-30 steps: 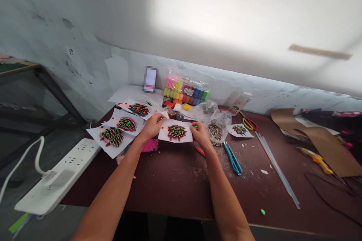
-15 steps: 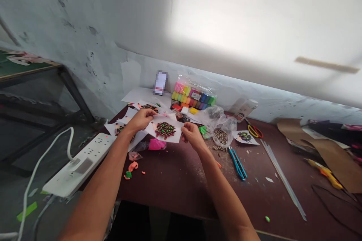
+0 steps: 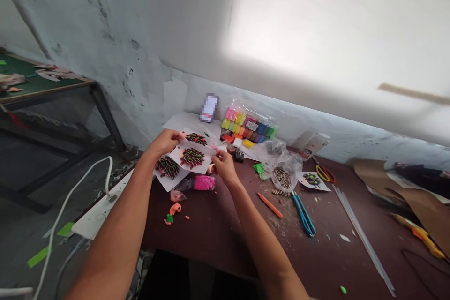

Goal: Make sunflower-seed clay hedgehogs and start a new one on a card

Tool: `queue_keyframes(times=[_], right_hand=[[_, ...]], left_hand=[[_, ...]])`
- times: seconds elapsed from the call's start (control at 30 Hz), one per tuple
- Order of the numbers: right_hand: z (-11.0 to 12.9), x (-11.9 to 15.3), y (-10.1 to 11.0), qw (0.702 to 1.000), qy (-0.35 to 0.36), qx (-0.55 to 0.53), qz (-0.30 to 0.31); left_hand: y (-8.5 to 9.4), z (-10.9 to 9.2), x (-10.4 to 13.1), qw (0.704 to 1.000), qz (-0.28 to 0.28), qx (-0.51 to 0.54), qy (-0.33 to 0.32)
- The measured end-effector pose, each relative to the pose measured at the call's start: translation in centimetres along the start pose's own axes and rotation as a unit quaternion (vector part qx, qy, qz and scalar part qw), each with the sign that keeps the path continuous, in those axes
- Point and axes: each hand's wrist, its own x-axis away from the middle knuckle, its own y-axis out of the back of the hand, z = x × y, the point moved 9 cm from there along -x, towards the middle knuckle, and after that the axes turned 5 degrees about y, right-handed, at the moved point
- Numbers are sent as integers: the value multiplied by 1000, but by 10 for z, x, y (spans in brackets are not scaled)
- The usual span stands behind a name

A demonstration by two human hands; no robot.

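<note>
A white card (image 3: 193,157) bearing a dark spiky shape with green dots and a reddish edge is held up between both hands. My left hand (image 3: 166,142) pinches its upper left part, and my right hand (image 3: 223,165) grips its right edge. Behind it lies a similar card with orange dots (image 3: 196,138); another spiky card (image 3: 168,168) lies below and to the left, partly covered. A pink clay lump (image 3: 204,183) sits just below the held card. Orange clay (image 3: 175,208) and green clay (image 3: 169,218) rest nearer the front edge.
On the brown table (image 3: 225,229) are a clay pack (image 3: 249,124), a bag of striped seeds (image 3: 282,177), an orange tool (image 3: 269,205), a blue cutter (image 3: 304,214), scissors (image 3: 325,173), clear sticks (image 3: 363,239) and a yellow glue gun (image 3: 418,234). A power strip (image 3: 87,220) stands left.
Both hands have carried the card leftward, over the other cards. The orange tool now shows fully beside my right forearm. The camera view has shifted left.
</note>
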Motion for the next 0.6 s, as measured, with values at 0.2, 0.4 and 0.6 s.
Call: queue_keyframes(times=[0.2, 0.4, 0.6], right_hand=[[0, -13, -14, 999, 1, 52, -17], [15, -13, -19, 976, 60, 205, -32], [24, -12, -24, 924, 103, 367, -37]], left_hand=[[20, 5, -18, 989, -75, -128, 14], [24, 9, -25, 972, -107, -208, 14], [25, 14, -25, 959, -142, -243, 21]])
